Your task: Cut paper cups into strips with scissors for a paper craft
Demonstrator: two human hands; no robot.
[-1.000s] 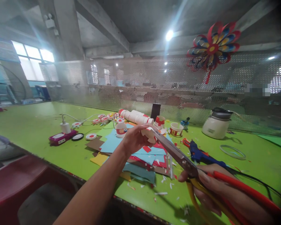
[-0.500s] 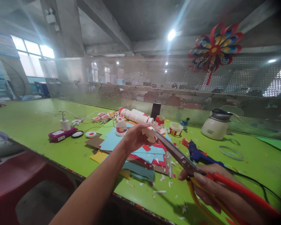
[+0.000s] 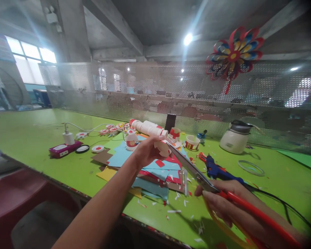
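My left hand [image 3: 145,152] holds up a small white and red paper piece [image 3: 163,148] above a pile of coloured paper sheets [image 3: 155,171]. My right hand [image 3: 230,207] grips a pair of scissors [image 3: 194,171] by its red and yellow handles. The long metal blades point up and left, and their tips meet the paper piece in my left hand. Small paper scraps [image 3: 176,204] lie on the green table [image 3: 41,138] below the blades.
A blue glue gun [image 3: 217,169] lies right of the pile, its black cord trailing right. Behind stand paper cups [image 3: 191,142], a stack of cups lying down [image 3: 149,128], a white kettle [image 3: 235,141], a ring [image 3: 251,167], a pink power strip [image 3: 60,149]. A paper pinwheel [image 3: 233,55] hangs on the mesh fence.
Both hands and the scissors keep nearly the same pose on the paper piece. The view has shifted slightly, so everything sits a little further left.
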